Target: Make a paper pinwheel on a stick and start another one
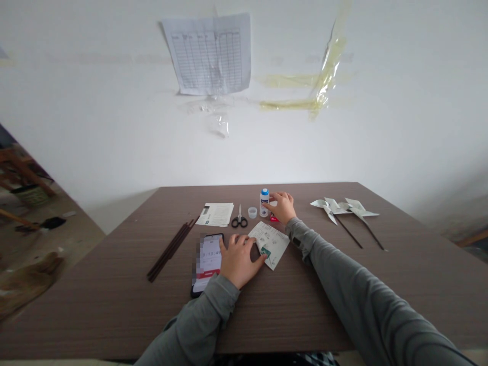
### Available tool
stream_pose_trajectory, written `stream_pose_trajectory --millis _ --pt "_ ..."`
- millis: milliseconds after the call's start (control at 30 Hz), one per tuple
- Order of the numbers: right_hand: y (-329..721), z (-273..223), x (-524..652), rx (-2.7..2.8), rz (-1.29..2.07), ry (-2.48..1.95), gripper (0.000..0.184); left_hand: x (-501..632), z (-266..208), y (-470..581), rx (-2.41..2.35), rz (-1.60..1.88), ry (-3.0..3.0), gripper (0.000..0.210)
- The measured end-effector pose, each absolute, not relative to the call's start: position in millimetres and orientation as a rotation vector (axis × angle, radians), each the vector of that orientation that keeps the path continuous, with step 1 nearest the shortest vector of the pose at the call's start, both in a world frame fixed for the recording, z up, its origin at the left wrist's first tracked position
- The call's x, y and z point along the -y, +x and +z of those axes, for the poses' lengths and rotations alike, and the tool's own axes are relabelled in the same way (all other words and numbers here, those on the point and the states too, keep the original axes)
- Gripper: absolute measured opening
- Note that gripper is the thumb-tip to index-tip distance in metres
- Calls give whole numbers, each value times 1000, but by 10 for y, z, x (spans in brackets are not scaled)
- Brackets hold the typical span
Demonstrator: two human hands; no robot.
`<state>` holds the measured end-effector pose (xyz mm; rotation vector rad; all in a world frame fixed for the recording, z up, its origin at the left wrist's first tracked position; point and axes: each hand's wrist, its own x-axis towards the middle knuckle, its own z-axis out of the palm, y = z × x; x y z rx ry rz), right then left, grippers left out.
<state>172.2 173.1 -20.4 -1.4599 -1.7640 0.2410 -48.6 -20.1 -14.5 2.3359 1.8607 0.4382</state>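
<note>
A square of printed paper (281, 243) lies turned at an angle on the table. My left hand (241, 260) rests over its left side, fingers spread, thumb and index fingertips on the sheet. Beyond the paper, a small white bottle with a blue cap (264, 209) stands upright. My right hand (283, 206) is at its right side, thumb across the front and index finger by the far side, closed on it. A small red item (273, 217) shows partly beneath that hand; its kind is hidden. A clear round cup (252, 212) stands just left of the bottle.
Black-handled scissors (239, 220) and a stack of paper squares (215, 214) lie at the back. A phone showing a timer (207, 269) is beside my left hand. Dark sticks (171, 252) lie to the left, paper pinwheels (345, 207) to the right. A wall (133, 127) borders the table.
</note>
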Motion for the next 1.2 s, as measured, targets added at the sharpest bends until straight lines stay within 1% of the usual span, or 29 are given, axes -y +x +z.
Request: stream_pose_trajectory --millis 200,333,500,600,733,833,1000,1100,1200 --pt "1750 -228 -1732 1772 242 -1480 23 219 -53 -434 -1863 396 2304 40" --pt "1795 -231 -1707 1738 243 -1429 27 225 3 -405 -1881 358 2265 41" --pt "1906 -235 -1549 1714 191 -1447 28 227 -7 -409 -1878 399 2269 38" --pt "2021 -254 -1389 1804 150 -1393 20 225 -36 -419 -1886 422 2270 37" --pt "2197 -310 -1119 2044 177 -1165 8 217 -82 -430 -1880 442 2272 36" --pt "2300 -368 -884 2231 250 -1010 14 210 -101 -430 -1871 465 2281 37" --pt "2342 -431 -550 2382 280 -851 13 210 -80 -409 -1887 452 2271 39" --pt "2310 -419 -441 2427 266 -855 12 213 -77 -403 -1883 469 2280 38" --pt "2274 -388 -389 2483 244 -917 17 212 -94 -405 -1877 478 2285 39"
